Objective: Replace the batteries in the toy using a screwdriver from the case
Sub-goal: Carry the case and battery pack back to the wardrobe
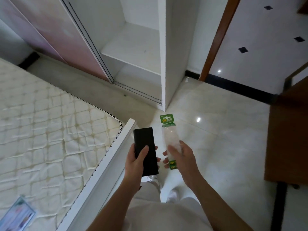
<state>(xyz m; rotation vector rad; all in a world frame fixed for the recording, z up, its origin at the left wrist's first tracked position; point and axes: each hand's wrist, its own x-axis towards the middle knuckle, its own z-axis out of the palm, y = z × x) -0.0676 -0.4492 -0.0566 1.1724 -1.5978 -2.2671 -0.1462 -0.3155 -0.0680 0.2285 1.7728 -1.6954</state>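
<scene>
The person stands on a pale tiled floor [216, 134], both forearms extended forward.

Left hand [135, 162]: grips a flat black case [146, 147] by its lower half. The thumb lies across the front face and the fingertips wrap round the far edge. The case is closed, held in the air with its long side pointing away from the body.

Right hand [183, 157]: grips a clear plastic battery pack [170, 137], just right of the case and not touching it. The thumb presses on the top of the wrapper and the fingers curl beneath. The pack's green header card points away from the person. Green batteries [172, 165] sit at the near end of the pack, beside the fingertips. The rest of the wrapper looks see-through; its contents cannot be told.

Left of the case: a white bed frame [108, 164], its corner close to the case's top edge, carrying a bare quilted mattress [50, 130]. A printed card [18, 214] lies on the mattress, well apart from the case, towards the near left.

Beyond the case: a white wardrobe [164, 55] with open shelves and a pink sliding door [66, 39].

Right of the case, well apart: a brown wooden door [286, 139].
</scene>
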